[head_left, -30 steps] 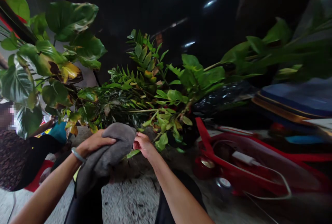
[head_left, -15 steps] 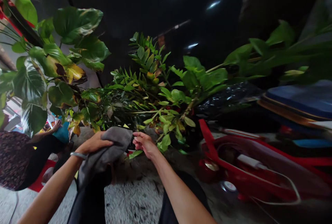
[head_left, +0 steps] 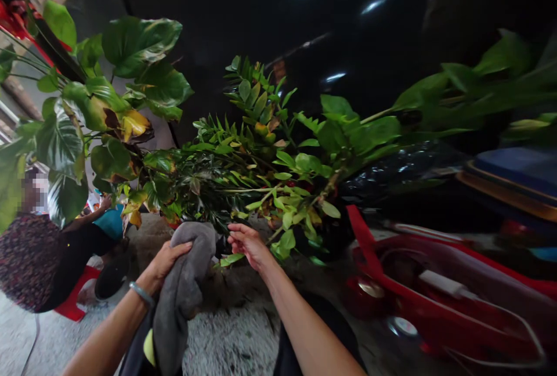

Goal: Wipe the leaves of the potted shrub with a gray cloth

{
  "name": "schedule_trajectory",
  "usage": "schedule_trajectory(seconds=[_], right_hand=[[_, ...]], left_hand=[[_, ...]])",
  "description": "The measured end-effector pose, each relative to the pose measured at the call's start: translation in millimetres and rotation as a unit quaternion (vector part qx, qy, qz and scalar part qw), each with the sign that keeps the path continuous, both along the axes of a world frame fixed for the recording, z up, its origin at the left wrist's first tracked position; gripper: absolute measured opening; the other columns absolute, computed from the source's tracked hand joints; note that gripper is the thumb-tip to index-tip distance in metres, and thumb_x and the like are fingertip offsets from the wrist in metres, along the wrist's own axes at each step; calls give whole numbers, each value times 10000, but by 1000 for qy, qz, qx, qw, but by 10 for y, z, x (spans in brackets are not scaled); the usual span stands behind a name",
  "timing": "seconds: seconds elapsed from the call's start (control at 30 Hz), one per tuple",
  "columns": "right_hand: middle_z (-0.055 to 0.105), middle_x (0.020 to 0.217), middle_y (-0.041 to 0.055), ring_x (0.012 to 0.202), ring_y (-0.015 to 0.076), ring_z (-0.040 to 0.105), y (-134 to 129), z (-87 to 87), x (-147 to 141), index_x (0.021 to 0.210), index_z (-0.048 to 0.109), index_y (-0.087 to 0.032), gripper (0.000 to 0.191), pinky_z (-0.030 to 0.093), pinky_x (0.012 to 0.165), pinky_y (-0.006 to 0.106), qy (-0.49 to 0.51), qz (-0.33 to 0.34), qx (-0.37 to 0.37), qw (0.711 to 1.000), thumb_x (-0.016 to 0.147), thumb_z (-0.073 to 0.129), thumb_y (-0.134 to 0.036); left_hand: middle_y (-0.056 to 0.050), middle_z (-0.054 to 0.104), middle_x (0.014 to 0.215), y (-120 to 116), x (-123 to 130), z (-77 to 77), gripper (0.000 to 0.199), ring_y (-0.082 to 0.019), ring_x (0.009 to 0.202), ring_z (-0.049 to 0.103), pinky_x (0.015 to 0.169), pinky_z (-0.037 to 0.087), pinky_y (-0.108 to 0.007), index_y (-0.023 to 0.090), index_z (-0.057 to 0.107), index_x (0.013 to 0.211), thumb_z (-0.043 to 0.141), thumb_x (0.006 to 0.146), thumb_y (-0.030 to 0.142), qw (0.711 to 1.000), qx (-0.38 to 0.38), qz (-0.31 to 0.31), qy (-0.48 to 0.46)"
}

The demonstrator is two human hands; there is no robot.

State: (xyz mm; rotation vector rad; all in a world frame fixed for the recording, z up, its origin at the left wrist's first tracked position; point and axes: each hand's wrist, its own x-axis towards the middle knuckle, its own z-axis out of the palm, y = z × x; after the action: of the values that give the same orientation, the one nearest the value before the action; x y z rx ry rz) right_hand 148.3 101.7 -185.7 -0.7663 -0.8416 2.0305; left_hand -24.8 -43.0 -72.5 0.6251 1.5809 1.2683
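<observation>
Left hand [head_left: 166, 259]: closed on cloth [head_left: 185, 283]
Right hand [head_left: 249, 245]: half-curled, hold unclear
Cloth axis: near-vertical, loose end down
Cloth shift: gap to right hand wider

Cloth [head_left: 183, 289] lower centre's just plain grey — leaves [head_left: 112, 160] upper left are green, kinda blotched yellow and brown.

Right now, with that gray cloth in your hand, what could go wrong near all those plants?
Two things, maybe. The gray cloth is held only by the left hand and hangs down in folds, so it might slip and land on the floor. The right hand, apart from the cloth, is very close to a low green leaf, so a quick move could bend or tear it.
</observation>
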Motion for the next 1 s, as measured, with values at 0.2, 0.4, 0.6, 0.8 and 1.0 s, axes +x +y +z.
schedule_trajectory(seconds=[0.2,0.4,0.6,0.8,1.0], right_hand=[[677,533,-21,397,97,539,17,-29,70,828,677,-184,291,450,411,207,8,-16,6,1000,554,737,-262],[677,540,-30,399,97,539,10,20,42,826,673,-192,326,454,425,221,30,-17,17,999,529,770,-282],[680,548,-19,413,101,548,13,-22,72,831,682,-182,319,458,434,223,23,-6,15,1000,538,773,-268],[676,559,-19,419,101,552,23,-8,69,822,677,-185,272,463,442,225,26,-10,15,999,576,768,-261],[677,564,-20,415,97,551,37,4,47,829,671,-185,238,471,441,218,15,-4,3,1000,611,763,-215]], left_hand=[[-29,763,703,-8,-276,886,266,-184,608,720,601,598,-247,132,713,1081,699,864,286,973,165,160,-9],[-20,731,638,306,-150,451,218,-179,570,690,607,585,-261,133,725,1029,709,851,259,983,97,157,-10],[-102,798,856,-193,-53,79,412,-270,771,740,735,587,-333,106,774,989,888,660,327,996,3,-77,46],[0,774,768,149,-400,805,215,-180,729,730,713,586,-244,200,723,1015,756,831,307,975,157,158,14],[-73,738,658,341,-93,113,226,-231,606,700,638,586,-333,123,717,886,788,771,304,996,-4,80,-37]])
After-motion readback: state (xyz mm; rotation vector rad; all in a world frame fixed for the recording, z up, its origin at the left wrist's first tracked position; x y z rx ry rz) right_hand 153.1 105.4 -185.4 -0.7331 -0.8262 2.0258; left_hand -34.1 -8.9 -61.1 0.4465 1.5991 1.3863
